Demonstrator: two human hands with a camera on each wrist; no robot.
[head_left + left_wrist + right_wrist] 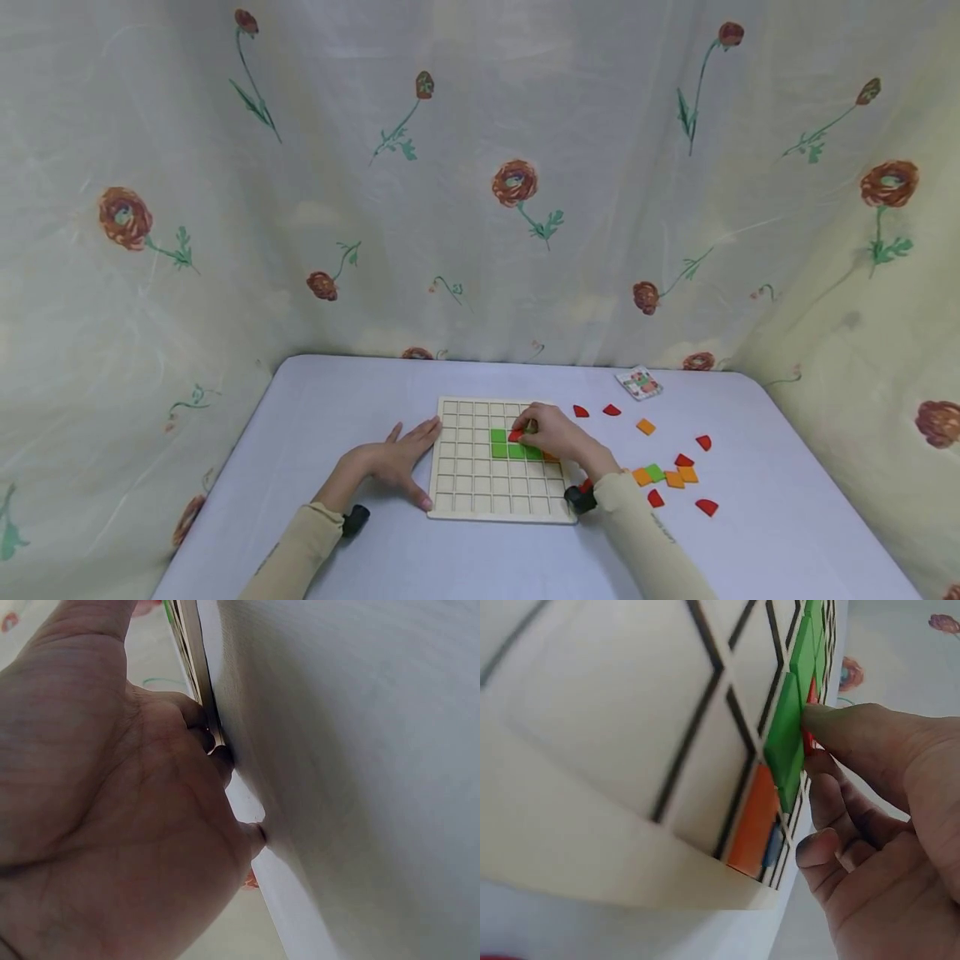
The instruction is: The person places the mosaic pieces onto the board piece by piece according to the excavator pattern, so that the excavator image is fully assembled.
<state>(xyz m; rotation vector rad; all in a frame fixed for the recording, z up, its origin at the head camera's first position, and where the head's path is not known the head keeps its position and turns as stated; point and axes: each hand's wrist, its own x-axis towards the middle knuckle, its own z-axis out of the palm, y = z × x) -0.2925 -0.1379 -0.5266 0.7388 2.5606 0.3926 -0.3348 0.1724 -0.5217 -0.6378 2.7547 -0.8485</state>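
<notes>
My left hand (pixel 393 461) is spread flat along the left edge of the pale wooden grid board (pixel 461 507), fingertips at its upper left side and thumb at the lower left corner. In the left wrist view, the fingers meet the side of the board (pixel 196 656). My right hand (pixel 558 435) reaches over the board and pinches a red quarter-circle tile (pixel 514 436) between thumb and finger, down at a cell among the green tiles (pixel 499 451). An orange tile (pixel 751 825) and a small blue piece (pixel 773 846) sit in nearby cells; the right hand partly covers this area in the head view.
Right of the board lie loose red quarter-circle tiles (pixel 707 507), several orange squares (pixel 675 479) and a green square (pixel 656 473). A patterned card (pixel 640 382) lies at the back. Flowered curtains (pixel 480 250) enclose the white table (pixel 352 392).
</notes>
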